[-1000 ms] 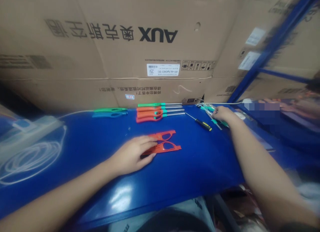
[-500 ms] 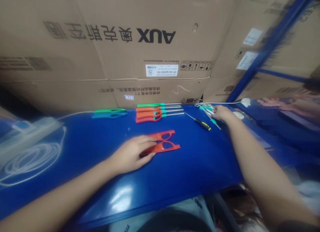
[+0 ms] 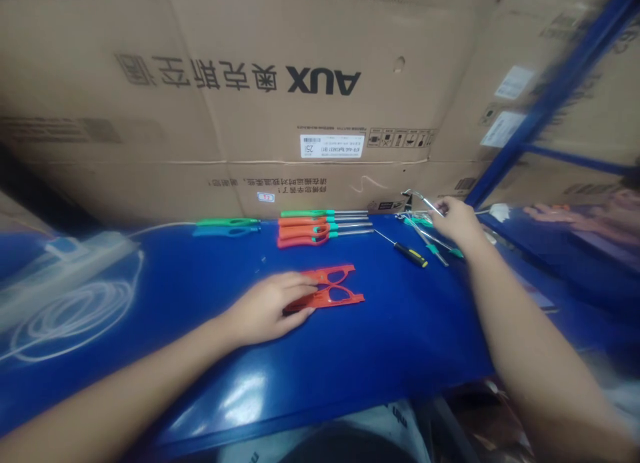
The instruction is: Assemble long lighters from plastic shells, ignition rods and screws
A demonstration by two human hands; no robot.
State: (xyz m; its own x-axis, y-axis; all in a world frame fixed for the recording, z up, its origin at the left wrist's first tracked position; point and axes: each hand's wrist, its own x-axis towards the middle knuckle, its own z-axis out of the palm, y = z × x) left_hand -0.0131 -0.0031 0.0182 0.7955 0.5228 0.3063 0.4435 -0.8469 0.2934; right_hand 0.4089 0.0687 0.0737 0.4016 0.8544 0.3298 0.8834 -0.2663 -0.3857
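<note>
My left hand [image 3: 267, 308] rests on the blue table [image 3: 380, 330] with its fingers pressing the near end of two orange plastic handle halves [image 3: 335, 286] that lie side by side. My right hand [image 3: 456, 221] is at the far right of the table, pinched on a thin metal rod [image 3: 423, 198] lifted off a small pile of green-tipped metal rods [image 3: 433, 243]. A black-and-yellow screwdriver [image 3: 407, 252] lies just left of that pile.
A row of finished orange and green handled tools [image 3: 320, 226] lies along the back edge, with a green and a blue handle [image 3: 227, 226] further left. Coiled white tubing [image 3: 70, 310] sits at the left. Big cardboard boxes [image 3: 300, 96] stand behind; a blue rack post [image 3: 545, 96] rises at right.
My right hand has risen a little from the pile of rods and now holds one metal rod in the air. My left hand has stayed on the orange halves.
</note>
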